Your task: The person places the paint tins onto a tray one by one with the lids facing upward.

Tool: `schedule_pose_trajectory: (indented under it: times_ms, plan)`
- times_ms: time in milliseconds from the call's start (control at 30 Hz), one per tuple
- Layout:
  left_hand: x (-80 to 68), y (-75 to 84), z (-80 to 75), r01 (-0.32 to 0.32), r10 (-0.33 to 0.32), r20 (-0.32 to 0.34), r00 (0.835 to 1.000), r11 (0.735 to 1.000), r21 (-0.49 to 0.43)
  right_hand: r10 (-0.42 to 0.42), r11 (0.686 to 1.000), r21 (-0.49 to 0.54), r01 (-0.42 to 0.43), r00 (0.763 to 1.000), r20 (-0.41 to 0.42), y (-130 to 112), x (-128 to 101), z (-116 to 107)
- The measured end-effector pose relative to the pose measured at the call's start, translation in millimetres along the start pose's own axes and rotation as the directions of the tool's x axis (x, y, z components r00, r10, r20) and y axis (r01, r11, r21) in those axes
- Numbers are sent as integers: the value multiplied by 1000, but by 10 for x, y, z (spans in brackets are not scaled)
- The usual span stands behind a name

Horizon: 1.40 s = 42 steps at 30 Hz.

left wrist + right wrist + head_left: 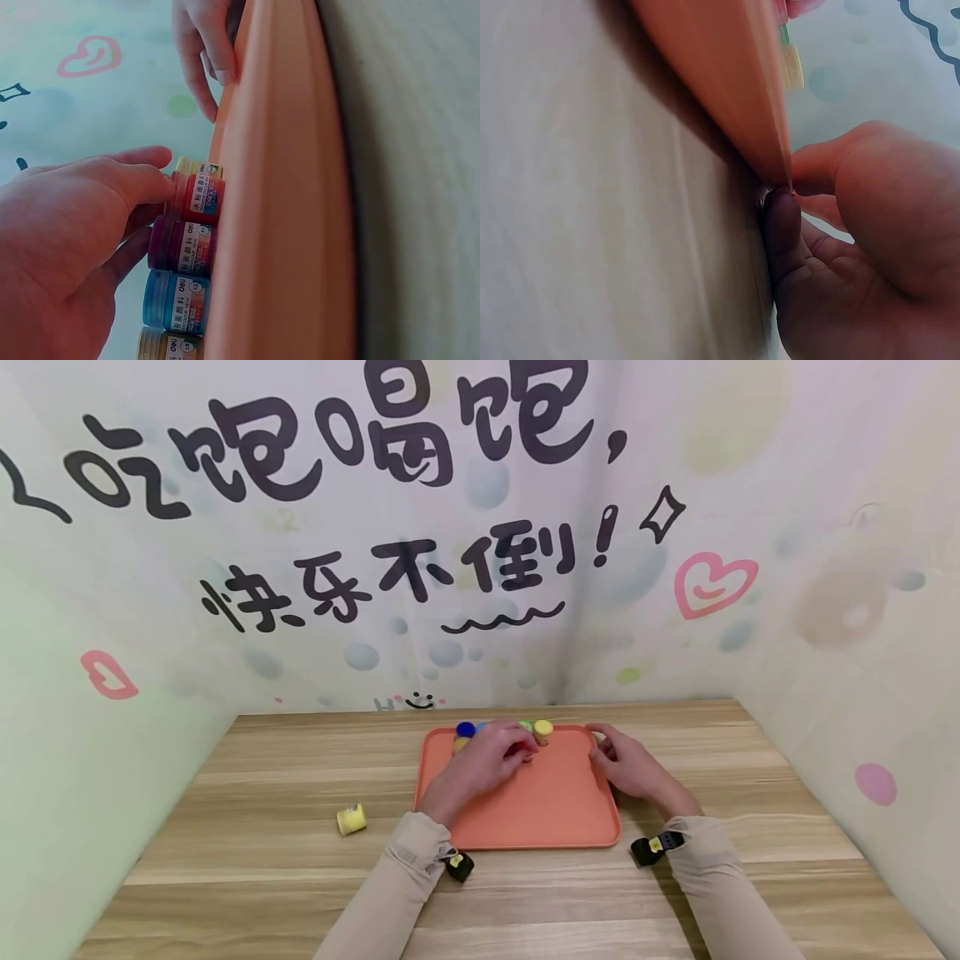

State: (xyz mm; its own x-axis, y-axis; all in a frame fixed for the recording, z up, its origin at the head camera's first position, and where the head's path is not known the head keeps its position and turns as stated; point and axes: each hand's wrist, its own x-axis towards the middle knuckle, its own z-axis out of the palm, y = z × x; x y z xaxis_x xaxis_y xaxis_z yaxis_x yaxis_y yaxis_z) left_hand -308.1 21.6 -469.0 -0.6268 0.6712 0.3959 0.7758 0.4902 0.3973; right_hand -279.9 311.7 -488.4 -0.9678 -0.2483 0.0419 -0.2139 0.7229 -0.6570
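Pale walls printed with dark lettering, pink hearts and soft bubbles are seen behind a light wood-grain surface (675, 877). On it lies a flat, salmon-orange plastic tray with rounded corners (555, 810), its long side facing the viewer.

At the tray's far edge a row of small round paint jars is lined up, touching one another. In the left wrist view 5 can be counted: a yellow-lidded jar (196, 166), a red jar (199, 199), a dark magenta jar (182, 247), a blue jar (176, 301) and an ochre one cut off by the frame (163, 346). The left hand (491, 760) is reached over the tray, and the red jar is pinched between its thumb and curled fingers (139, 180).

The right hand (626, 764) is set at the tray's right rim; its thumb (781, 225) is pressed beside the rim edge, the other fingers loosely curled. Whether the rim is actually gripped cannot be told.

Well apart, left of the tray, 1 pale yellow jar (351, 818) lies on its side on the surface.

Risk, as a judgement: because the jars are packed shoulder to shoulder, neighbours could be knocked over or dragged along if the red jar is tilted rather than lifted straight. The tray could be shifted if the rim is pushed. The toppled jar could roll.
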Motion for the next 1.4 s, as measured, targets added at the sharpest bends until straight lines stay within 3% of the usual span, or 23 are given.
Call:
schedule_pose_trajectory:
  times_ms: [367,733,933,1167,1400]
  plan:
    - [-107,23,-104,-22,22,-59,998,1000,9,-1,1000,-2,1,1000,-2,-33,-10,-6]
    - [-396,-51,-404,18,-17,-79,997,1000,18,-7,1000,-10,7,1000,-7,-40,-21,6]
    - [-632,-165,-600,60,-57,-60,997,997,44,-7,1000,-7,7,1000,-4,-37,-20,11]
    - [-987,-308,-870,91,-85,-106,991,994,52,-1,1000,2,1,1000,4,-24,-8,10]
    - [-1236,-387,-964,133,-122,-110,986,987,96,-3,1000,6,3,1000,1,-2,-24,11]
